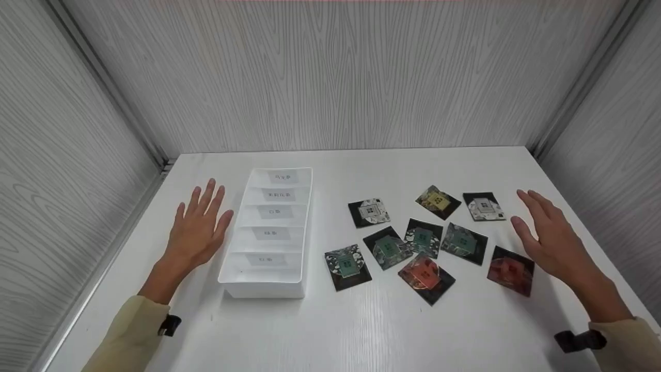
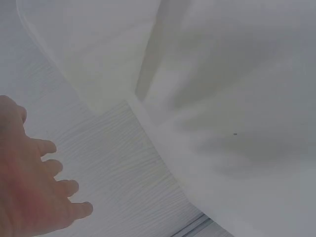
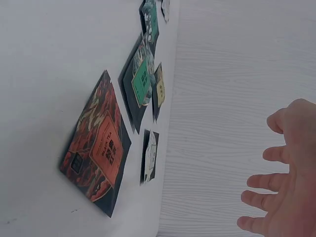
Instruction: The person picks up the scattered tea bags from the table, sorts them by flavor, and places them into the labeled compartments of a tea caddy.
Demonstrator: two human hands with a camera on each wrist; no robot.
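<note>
White tabletop (image 1: 372, 333): left hand (image 1: 198, 232) beside the tray (image 1: 266, 290) (labels (image 1: 279, 195) blurred), right hand (image 1: 557, 247) near a red packet (image 1: 510, 271), both released.

Wood-grain panels (image 1: 341, 72) around white table (image 1: 403, 338).

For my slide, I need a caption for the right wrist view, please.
Red BLACK TEA packet and other packets on a white tabletop; the right hand, fingers spread, holds nothing.

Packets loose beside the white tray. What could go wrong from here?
1. The left red packet and the green packet just behind it seem to touch; lifting one might drag the other.
2. The tray's compartment labels look alike, small and grey; a packet could land in the wrong slot.
</note>
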